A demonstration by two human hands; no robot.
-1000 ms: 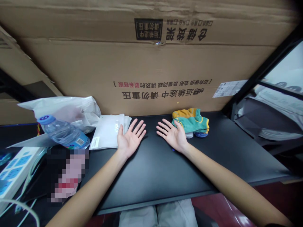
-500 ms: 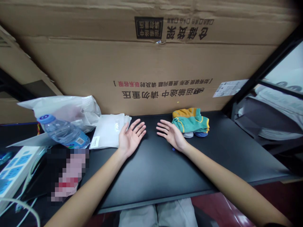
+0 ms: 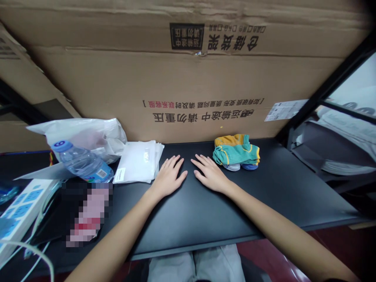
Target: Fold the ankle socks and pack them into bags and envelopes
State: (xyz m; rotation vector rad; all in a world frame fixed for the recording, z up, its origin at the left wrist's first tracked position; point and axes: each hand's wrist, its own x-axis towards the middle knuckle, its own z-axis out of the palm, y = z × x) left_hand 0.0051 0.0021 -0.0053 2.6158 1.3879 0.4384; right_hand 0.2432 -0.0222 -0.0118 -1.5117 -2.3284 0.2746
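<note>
Palm down with fingers spread, my left hand (image 3: 168,177) is at the middle of the black tabletop (image 3: 196,219), holding nothing. Just beyond its wrist and to the left lies a stack of flat white translucent packets (image 3: 135,162). My right hand (image 3: 212,173) mirrors it, also palm down, fingers apart and nothing in it. Close to the right of that hand sits a pile of folded socks (image 3: 237,153), green with yellow trim, mustard, and some grey and blue underneath.
A large cardboard sheet (image 3: 188,82) stands along the back. On the left are a tilted water bottle (image 3: 84,162), a white plastic bag (image 3: 108,135), a blurred pink item (image 3: 91,215) and a power strip (image 3: 22,211) with cables. A black metal frame (image 3: 326,90) rises at right.
Both hands have turned from palms up or inward to palms down. The socks and packets have stayed in place; the view has shifted slightly.
</note>
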